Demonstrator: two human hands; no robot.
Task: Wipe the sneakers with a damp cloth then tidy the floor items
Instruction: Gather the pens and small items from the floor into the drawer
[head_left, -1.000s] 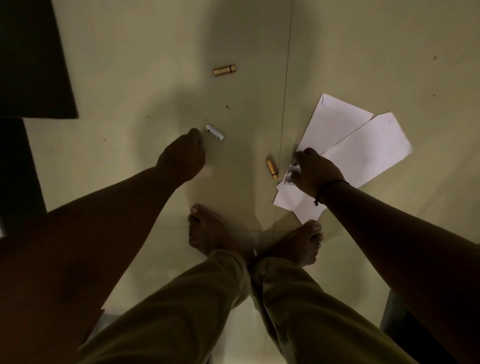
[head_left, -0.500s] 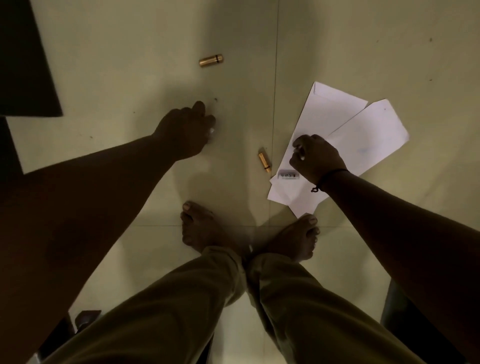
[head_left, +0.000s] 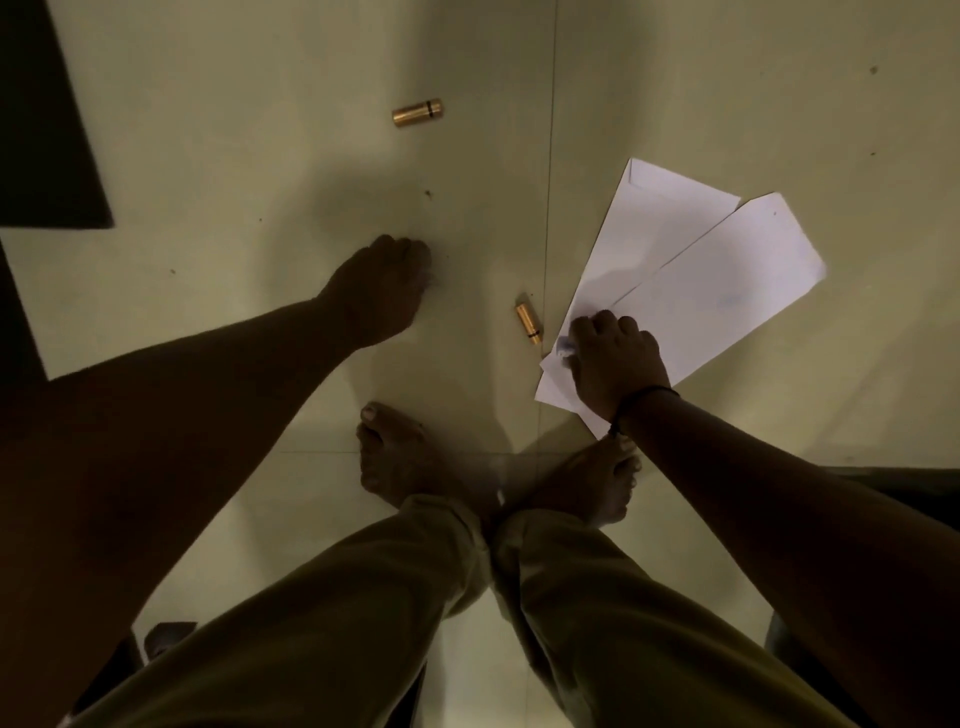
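Two white envelopes (head_left: 691, 291) lie overlapped on the pale floor at the right. My right hand (head_left: 615, 369) rests on their near corner, its curled fingers pinching a small white piece (head_left: 563, 347). My left hand (head_left: 382, 288) is down at the floor in the middle, fingers curled over the spot where another small white piece lay; that piece is hidden under it. A short gold tube (head_left: 529, 323) lies between my hands, beside the envelopes. A bigger gold tube (head_left: 418, 113) lies farther off. No sneakers or cloth are in view.
My bare feet (head_left: 400, 457) stand together just below the hands, legs in olive trousers. A dark mat or furniture edge (head_left: 47, 145) fills the top left corner. Dark objects sit at the lower right edge (head_left: 893, 483) and lower left (head_left: 166, 636).
My left hand reached forward and closed over the small white piece on the floor. My right hand set its white piece on the envelopes, then came back down onto it.
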